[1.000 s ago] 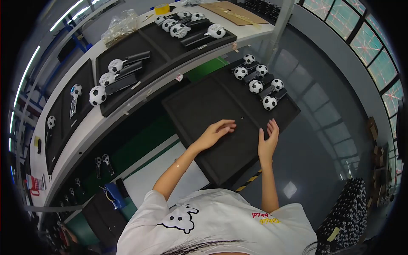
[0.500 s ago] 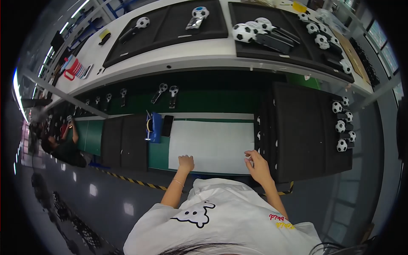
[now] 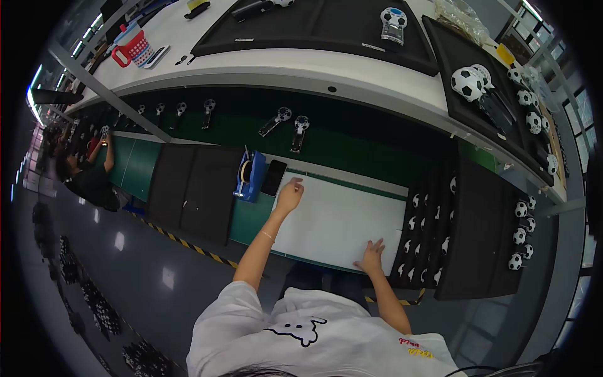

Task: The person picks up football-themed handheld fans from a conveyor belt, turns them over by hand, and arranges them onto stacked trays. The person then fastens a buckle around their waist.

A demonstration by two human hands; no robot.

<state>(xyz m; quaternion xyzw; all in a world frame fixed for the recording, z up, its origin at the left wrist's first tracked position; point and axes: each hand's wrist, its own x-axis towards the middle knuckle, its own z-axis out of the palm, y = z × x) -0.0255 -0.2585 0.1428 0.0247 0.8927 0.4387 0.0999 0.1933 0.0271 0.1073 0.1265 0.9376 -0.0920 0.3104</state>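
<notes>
Your half-curled left hand (image 3: 289, 195) and spread right hand (image 3: 372, 257) look empty over the flat white rectangular sheet (image 3: 342, 217); sweeping the left outward could knock the black rectangular phone (image 3: 274, 178) beside it.

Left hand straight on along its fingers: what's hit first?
Probably the pale rail behind the white sheet; the black phone sits left of that line. The left hand's height is unclear, so it might clear the rail.

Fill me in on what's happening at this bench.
A person has both hands over a white sheet: the left hand near the phone, the right hand at the near edge, fingers spread. Neither visibly holds anything. Stacked trays with football-patterned pieces stand to the right. Far left, a co-worker sits along the same line.
</notes>
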